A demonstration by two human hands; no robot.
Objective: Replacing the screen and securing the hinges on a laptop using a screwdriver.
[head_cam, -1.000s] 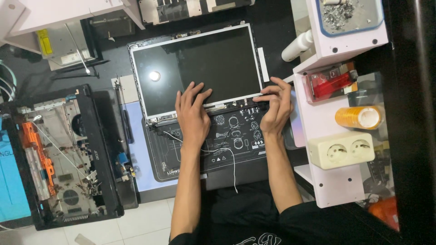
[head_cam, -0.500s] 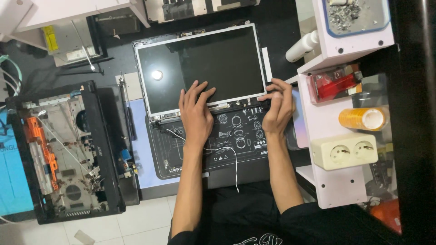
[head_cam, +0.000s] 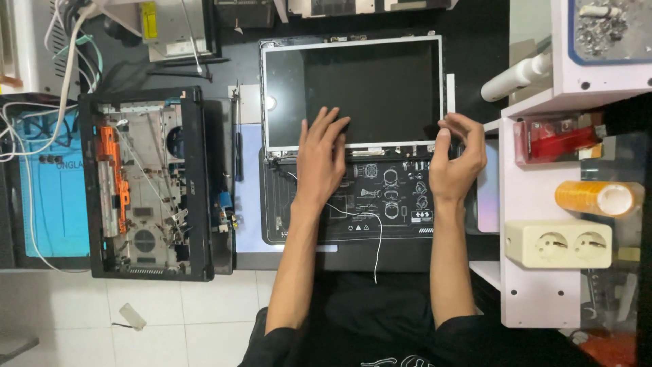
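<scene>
Hands first: two of them, both on the one bare laptop screen panel (head_cam: 353, 92) that's lying flat in the middle of the dark worktop (head_cam: 475, 54). The left hand (head_cam: 320, 160) is spread open, palm down, fingers resting on the panel's lower edge and dark glass. The right hand (head_cam: 454, 158) is at the bottom right corner with fingers curled, looks like it's pinching the edge of the panel there, though I can't tell how firm the grip is. The panel sits just above one black repair mat (head_cam: 380, 204) with white printed diagrams, and its lower edge touches the mat's top edge. One thin white wire (head_cam: 375, 238) trails from the mat down toward the person's lap. Off to the left there's one opened laptop base (head_cam: 146, 183) with its insides showing, including an orange part, and one dark slim tool (head_cam: 238, 153) lying between that base and the panel. Further left, one blue mat (head_cam: 58, 183) with white cables over it. On the right is one white shelf unit (head_cam: 536, 204) holding one cream double socket (head_cam: 558, 243), one roll of orange tape (head_cam: 598, 197), one red box (head_cam: 553, 139) and one white bottle (head_cam: 516, 78) lying tilted up top.
</scene>
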